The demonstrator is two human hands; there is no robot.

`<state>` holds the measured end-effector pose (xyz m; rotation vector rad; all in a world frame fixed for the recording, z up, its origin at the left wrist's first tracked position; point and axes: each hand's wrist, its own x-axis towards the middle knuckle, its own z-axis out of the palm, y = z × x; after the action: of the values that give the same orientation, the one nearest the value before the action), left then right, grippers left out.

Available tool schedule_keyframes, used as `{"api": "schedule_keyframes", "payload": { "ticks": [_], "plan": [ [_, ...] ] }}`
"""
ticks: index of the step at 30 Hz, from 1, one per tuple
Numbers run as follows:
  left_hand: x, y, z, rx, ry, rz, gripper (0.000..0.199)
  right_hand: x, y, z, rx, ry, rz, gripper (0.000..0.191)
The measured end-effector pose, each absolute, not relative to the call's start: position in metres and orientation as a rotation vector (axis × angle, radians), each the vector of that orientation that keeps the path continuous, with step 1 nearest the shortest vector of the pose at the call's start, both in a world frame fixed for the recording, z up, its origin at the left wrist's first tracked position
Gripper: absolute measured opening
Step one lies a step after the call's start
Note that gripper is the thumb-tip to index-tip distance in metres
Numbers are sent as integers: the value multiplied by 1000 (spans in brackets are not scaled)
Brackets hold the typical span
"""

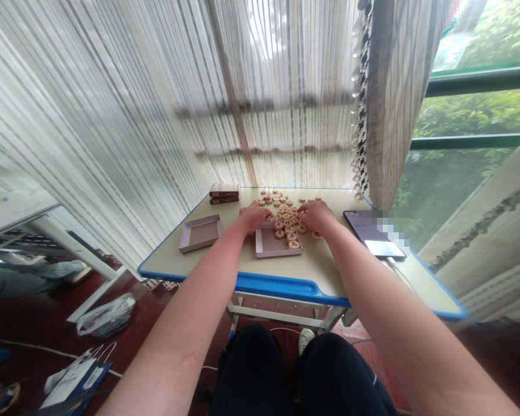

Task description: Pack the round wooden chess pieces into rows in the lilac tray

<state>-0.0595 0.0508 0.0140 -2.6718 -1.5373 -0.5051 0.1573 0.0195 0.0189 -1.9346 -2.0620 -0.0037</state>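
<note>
Many round wooden Chinese chess pieces [282, 211] lie in a loose heap on the table, several bearing dark characters. In front of the heap sits a shallow open cardboard box [272, 253], with several chess pieces [292, 237] lined up along its right side. My left hand [255, 219] is at the box's back left corner, fingers bent and apart, their tips at the heap's left edge. On the heap's right, my right hand [316, 214] reaches in with fingers spread, touching or just over pieces. Its fingertips are partly lost among them.
A second shallow box part [200, 233] lies to the left, and two stacked dark boxes [224, 193] stand behind it. To the right a phone [370, 234] with a cable rests on the table [216, 263]. String curtains hang behind.
</note>
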Motion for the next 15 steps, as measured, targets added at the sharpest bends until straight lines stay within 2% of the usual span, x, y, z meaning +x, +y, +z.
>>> {"api": "schedule_keyframes", "payload": {
  "ticks": [6,10,15],
  "plan": [
    [-57,45,18,-2659,-1675,-505,30,156,22,17,-1926,-2121,22,27],
    [-57,47,17,-2628,-1712,-526,31,154,25,13,-1839,-2147,-17,32],
    [-56,50,12,-2612,-1654,-579,41,154,26,10,-1826,-2183,-34,29]
  ]
}}
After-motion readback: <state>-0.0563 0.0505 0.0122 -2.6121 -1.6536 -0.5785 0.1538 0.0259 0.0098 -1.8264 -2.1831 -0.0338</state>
